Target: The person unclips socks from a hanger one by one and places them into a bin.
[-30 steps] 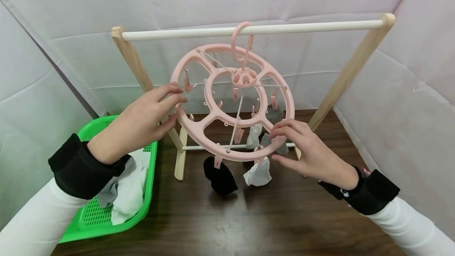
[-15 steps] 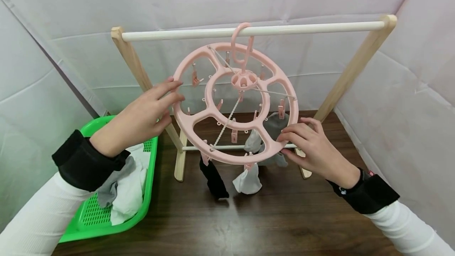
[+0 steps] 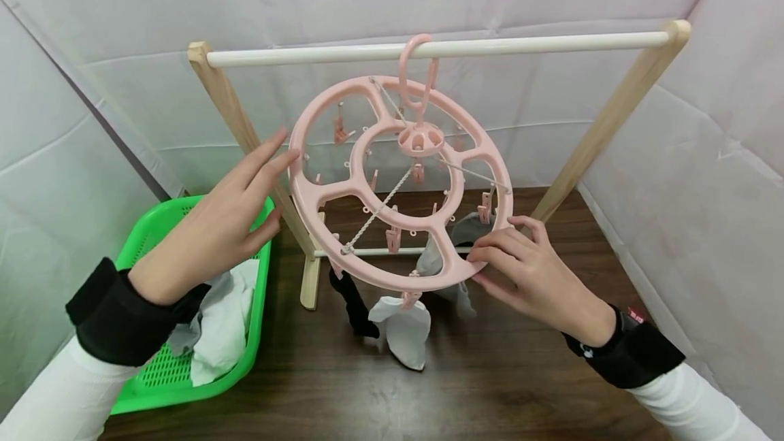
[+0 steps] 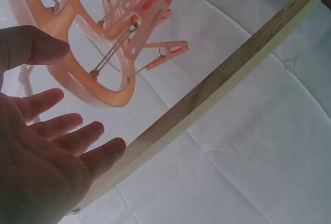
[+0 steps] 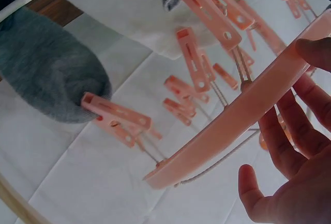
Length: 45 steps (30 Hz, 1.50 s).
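A round pink clip hanger [image 3: 335,189] hangs by its hook from a white rod. My right hand [image 3: 529,271] pinches the rim at the lower right, thumb and fingers on either side of it. At the left side of the rim, my left hand [image 3: 214,223] has its fingers straight; whether a fingertip touches the rim I cannot tell. Pink clips hold a black sock [image 3: 355,308] and a white sock [image 3: 405,332] below the front of the ring. A grey sock [image 5: 57,69] hangs from a clip in the right wrist view. Several other clips [image 4: 150,19] dangle bare.
The white rod [image 3: 539,45] rests on wooden legs [image 3: 606,118] at both sides. On the left, a green basket [image 3: 260,312] holds white and grey cloth items [image 3: 223,339]. Pale cloth walls enclose the dark wooden surface [image 3: 490,386].
The hanger has turned, with its front edge and the hanging black and white socks shifting left. My left hand has straightened its fingers and drawn slightly left, while the right hand keeps to the rim.
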Motion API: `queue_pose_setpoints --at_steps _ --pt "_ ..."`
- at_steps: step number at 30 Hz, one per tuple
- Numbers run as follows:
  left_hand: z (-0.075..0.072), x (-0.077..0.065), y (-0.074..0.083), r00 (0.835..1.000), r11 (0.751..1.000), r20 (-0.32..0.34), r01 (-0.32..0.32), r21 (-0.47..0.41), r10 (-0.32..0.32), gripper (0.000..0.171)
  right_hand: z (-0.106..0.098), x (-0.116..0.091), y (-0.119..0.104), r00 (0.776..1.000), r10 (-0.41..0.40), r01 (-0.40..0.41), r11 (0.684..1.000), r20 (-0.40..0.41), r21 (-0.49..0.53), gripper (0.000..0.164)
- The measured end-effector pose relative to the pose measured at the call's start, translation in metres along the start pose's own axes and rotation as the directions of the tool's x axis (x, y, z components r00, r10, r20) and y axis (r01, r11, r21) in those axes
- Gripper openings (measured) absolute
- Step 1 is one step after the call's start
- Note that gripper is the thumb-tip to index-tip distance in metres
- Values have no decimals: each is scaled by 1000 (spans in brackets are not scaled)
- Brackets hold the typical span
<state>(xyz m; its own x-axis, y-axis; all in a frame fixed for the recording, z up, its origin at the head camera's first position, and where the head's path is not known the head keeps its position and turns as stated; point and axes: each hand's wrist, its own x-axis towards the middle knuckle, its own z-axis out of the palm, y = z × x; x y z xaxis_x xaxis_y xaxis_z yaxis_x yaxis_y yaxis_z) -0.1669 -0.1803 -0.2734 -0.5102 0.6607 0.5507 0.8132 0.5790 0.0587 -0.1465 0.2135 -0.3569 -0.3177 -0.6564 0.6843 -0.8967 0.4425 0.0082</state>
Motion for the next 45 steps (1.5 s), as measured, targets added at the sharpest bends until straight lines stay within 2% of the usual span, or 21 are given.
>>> queue_pose_setpoints --at_steps 3,7,13,17,24,26,30,34,37,41,45 --pt "2 -14 4 998 998 3 68 -10 -68 77 2 3 -4 1000 -10 10 1000 -15 0 27" --pt "13 -31 7 990 990 -1 138 -34 -138 69 5 7 -9 999 -22 22 1000 -33 2 25" --pt "37 -50 18 985 982 7 175 -72 -175 55 8 10 -14 999 -11 12 999 -31 30 25" --pt "48 -55 28 983 979 11 185 -87 -184 53 9 11 -18 1000 5 -5 999 -8 37 26" --pt "75 -56 42 986 978 -81 135 -159 -149 46 10 11 -22 997 28 -32 997 68 64 31" --pt "85 -57 45 985 973 -81 138 -186 -155 43 11 12 -23 997 27 -33 997 77 73 33" --pt "107 -59 50 981 954 -32 179 -241 -192 45 12 16 -25 995 23 -32 995 98 94 33" --pt "127 -62 52 972 927 -15 220 -305 -236 53 14 17 -28 992 25 -39 993 122 112 33" --pt "138 -63 51 956 891 -14 266 -366 -292 61 15 18 -31 991 33 -48 993 133 111 33" --pt "152 -62 49 925 828 14 346 -440 -379 68 17 17 -34 990 41 -57 992 137 114 32" --pt "167 -62 45 883 753 66 434 -495 -466 66 19 17 -37 990 49 -66 990 132 126 31"
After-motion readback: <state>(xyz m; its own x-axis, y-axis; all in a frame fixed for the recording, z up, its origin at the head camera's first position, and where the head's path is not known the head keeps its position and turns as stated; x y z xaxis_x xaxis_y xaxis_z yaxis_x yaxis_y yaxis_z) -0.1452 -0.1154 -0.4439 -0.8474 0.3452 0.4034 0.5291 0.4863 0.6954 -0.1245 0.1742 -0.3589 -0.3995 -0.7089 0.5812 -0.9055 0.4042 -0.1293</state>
